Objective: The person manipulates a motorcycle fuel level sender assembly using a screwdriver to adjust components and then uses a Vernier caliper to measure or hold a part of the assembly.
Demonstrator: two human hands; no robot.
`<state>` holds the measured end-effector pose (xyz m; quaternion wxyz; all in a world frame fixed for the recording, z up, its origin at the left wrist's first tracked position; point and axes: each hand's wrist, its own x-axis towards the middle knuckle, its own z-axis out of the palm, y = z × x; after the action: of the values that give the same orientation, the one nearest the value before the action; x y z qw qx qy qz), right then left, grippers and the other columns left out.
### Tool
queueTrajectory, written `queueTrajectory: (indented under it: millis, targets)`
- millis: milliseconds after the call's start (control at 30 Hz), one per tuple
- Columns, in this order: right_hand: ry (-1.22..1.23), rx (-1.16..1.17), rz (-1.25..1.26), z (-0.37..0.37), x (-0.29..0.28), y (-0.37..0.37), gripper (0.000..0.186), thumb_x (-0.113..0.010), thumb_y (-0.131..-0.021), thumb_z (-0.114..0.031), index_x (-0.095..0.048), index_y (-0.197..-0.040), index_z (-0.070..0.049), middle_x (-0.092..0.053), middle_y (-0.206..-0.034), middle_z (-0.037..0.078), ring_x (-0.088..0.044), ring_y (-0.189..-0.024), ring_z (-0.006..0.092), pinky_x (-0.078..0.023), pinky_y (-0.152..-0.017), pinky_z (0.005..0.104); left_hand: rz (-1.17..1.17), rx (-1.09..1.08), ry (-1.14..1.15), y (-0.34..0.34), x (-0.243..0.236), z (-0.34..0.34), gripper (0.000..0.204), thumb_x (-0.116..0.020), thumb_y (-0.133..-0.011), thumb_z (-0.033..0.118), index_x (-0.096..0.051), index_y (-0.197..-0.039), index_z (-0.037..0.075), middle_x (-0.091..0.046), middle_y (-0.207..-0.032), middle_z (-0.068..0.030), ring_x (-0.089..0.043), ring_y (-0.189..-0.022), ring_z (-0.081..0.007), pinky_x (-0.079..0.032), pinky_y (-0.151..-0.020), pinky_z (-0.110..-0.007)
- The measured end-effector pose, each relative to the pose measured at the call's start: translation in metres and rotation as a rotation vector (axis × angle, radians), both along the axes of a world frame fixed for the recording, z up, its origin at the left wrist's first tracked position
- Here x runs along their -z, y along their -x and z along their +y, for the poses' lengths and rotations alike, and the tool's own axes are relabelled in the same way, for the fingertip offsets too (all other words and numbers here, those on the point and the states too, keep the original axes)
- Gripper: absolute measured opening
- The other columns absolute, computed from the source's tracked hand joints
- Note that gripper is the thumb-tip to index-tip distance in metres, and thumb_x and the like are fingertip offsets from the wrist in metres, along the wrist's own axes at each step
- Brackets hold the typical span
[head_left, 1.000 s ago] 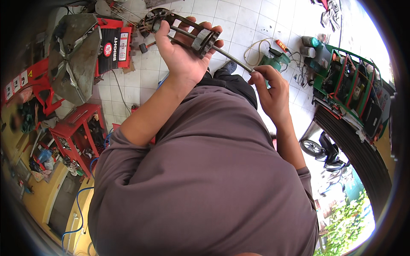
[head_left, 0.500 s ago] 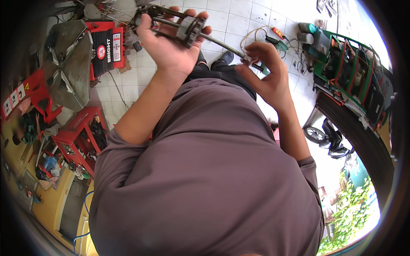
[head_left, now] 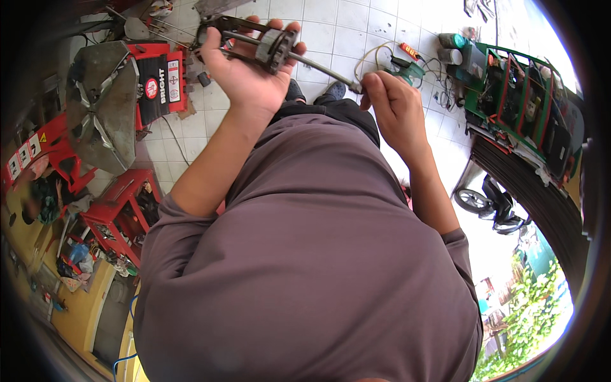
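Observation:
My left hand is palm up, its fingers curled round a dark, greasy metal assembly with rods and a toothed disc. From the disc a long steel rod slopes down to the right. Its far end is in my right hand, where thumb and fingers are closed together on it and hide the tip. Both hands are held out in front of my body, above the tiled floor.
On the left stands a red tyre-changing machine with a grey turntable, beside a red metal stand. A green rack stands right. Cables and a red power strip lie on the floor. A person is far left.
My right hand has turned and closed on the rod's end, where its fingers were spread round it before. The left hand and the assembly have shifted slightly left and down.

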<state>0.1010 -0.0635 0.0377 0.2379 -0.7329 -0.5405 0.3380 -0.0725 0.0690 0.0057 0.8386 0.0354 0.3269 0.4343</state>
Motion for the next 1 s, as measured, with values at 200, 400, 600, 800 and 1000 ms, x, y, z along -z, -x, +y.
queueTrajectory:
  millis: [200, 400, 600, 800, 1000]
  targets:
    - [-0.246, 0.123, 0.082, -0.001, -0.006, 0.020, 0.022, -0.068, -0.085, -0.018, -0.057, -0.097, -0.002, -0.064, -0.075, 0.009, -0.061, -0.069, 0.0222, -0.047, -0.068, 0.0336, 0.012, 0.013, 0.008, -0.007, -0.005, -0.003, 0.053, -0.044, -0.083, 0.063, -0.056, -0.096, 0.012, -0.061, -0.090, -0.0123, -0.060, -0.095, -0.0344, -0.047, -0.076, -0.047]
    - [-0.191, 0.115, 0.098, -0.003, -0.004, 0.014, 0.017, -0.066, -0.085, -0.017, -0.058, -0.088, -0.002, -0.063, -0.074, 0.010, -0.060, -0.065, 0.0232, -0.046, -0.068, 0.0331, -0.012, 0.029, 0.005, -0.005, -0.005, -0.005, 0.053, -0.043, -0.083, 0.064, -0.055, -0.095, 0.013, -0.062, -0.089, -0.0123, -0.061, -0.095, -0.0337, -0.047, -0.076, -0.046]
    - [-0.150, -0.015, -0.030, -0.006, -0.002, 0.014, 0.020, -0.064, -0.087, -0.022, -0.057, -0.090, -0.004, -0.061, -0.071, 0.009, -0.059, -0.064, 0.0224, -0.045, -0.070, 0.0329, -0.028, 0.027, -0.014, 0.000, -0.002, -0.005, 0.065, -0.040, -0.081, 0.070, -0.059, -0.096, 0.010, -0.061, -0.094, -0.0117, -0.057, -0.101, -0.0355, -0.048, -0.079, -0.047]
    - [-0.185, 0.073, 0.086, -0.002, -0.016, 0.023, 0.025, -0.069, -0.082, -0.018, -0.056, -0.096, -0.003, -0.062, -0.072, 0.007, -0.060, -0.065, 0.0215, -0.046, -0.072, 0.0331, -0.078, 0.020, -0.001, 0.002, -0.004, -0.005, 0.073, -0.037, -0.079, 0.076, -0.060, -0.098, 0.010, -0.062, -0.093, -0.0120, -0.059, -0.100, -0.0363, -0.048, -0.079, -0.047]
    - [-0.212, -0.043, -0.084, -0.004, -0.003, 0.018, 0.021, -0.070, -0.082, -0.014, -0.057, -0.093, -0.002, -0.062, -0.071, 0.008, -0.060, -0.064, 0.0211, -0.045, -0.067, 0.0319, -0.064, 0.000, -0.024, 0.003, -0.007, -0.003, 0.075, -0.036, -0.079, 0.078, -0.060, -0.097, 0.009, -0.063, -0.092, -0.0123, -0.059, -0.099, -0.0365, -0.049, -0.079, -0.048]
